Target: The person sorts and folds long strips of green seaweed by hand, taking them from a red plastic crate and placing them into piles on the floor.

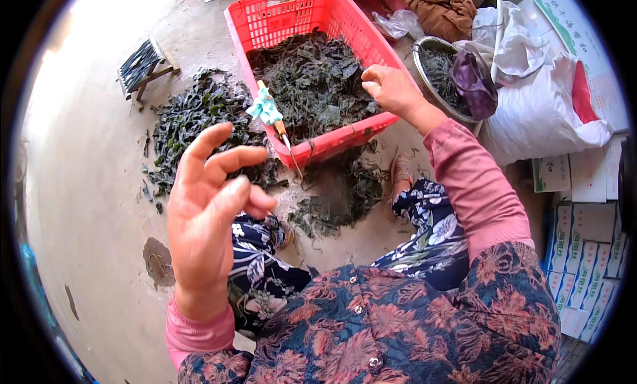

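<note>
My left hand is raised in front of the basket's near left corner, fingers spread and nothing seen in them. My right hand hovers by the right rim of the red plastic basket. Its fingers are curled together; whatever they pinch, if anything, is too small to make out. Dark green seaweed half fills the basket. Across the left rim rests a tool with a wooden handle, a teal cloth tied round it and a thin metal point hanging over the near edge.
More seaweed is heaped on the floor left of the basket, and a smaller pile lies between my feet. A folding stool stands far left. To the right are a metal basin, a white sack and stacked cartons.
</note>
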`<act>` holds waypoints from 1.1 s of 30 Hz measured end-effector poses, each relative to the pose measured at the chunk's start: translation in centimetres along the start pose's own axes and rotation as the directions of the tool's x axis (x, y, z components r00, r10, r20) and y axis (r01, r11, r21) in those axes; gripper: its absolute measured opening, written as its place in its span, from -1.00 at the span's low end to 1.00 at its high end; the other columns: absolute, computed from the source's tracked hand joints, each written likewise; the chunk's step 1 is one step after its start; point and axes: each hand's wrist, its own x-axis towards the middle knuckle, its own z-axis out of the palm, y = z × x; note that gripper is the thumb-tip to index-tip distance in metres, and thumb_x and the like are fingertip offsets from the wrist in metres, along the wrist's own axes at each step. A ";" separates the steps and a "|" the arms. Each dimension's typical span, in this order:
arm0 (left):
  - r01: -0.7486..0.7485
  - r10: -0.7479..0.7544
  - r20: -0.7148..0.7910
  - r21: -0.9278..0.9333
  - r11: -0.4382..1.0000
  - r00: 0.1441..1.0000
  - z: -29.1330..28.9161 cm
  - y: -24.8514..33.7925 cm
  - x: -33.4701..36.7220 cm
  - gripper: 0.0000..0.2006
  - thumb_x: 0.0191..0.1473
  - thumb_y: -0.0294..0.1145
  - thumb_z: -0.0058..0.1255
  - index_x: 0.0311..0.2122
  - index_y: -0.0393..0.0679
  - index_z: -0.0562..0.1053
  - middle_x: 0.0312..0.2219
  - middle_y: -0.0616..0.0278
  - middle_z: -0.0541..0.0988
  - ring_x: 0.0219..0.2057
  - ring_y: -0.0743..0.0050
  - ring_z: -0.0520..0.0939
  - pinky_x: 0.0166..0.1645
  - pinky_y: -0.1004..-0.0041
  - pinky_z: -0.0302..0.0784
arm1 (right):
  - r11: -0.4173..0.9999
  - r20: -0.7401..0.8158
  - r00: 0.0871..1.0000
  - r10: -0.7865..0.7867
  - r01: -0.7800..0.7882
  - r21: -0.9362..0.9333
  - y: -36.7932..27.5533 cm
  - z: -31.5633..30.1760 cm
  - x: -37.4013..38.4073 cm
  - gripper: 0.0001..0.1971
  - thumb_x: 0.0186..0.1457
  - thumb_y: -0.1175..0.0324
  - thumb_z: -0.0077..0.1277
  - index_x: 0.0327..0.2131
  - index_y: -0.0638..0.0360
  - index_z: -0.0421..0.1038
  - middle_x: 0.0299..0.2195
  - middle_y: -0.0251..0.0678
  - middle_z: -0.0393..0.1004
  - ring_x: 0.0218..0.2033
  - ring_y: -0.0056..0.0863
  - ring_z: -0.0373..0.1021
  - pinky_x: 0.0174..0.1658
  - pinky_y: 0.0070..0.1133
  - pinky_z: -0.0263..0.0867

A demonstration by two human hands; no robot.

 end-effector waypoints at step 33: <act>0.371 -0.394 -0.119 -0.177 0.912 0.911 -2.9 1.4 5.8 -0.59 -0.09 -0.39 -0.04 -0.14 -0.41 0.23 -0.46 -0.03 0.45 -0.60 0.45 0.45 -0.51 0.62 0.36 | 0.670 0.189 0.982 0.001 -0.141 0.729 2.1 -4.0 14.9 -0.77 -0.03 0.35 -0.10 -0.34 0.34 0.34 -0.53 -0.33 0.41 -0.64 -0.66 0.36 -0.70 -0.74 0.25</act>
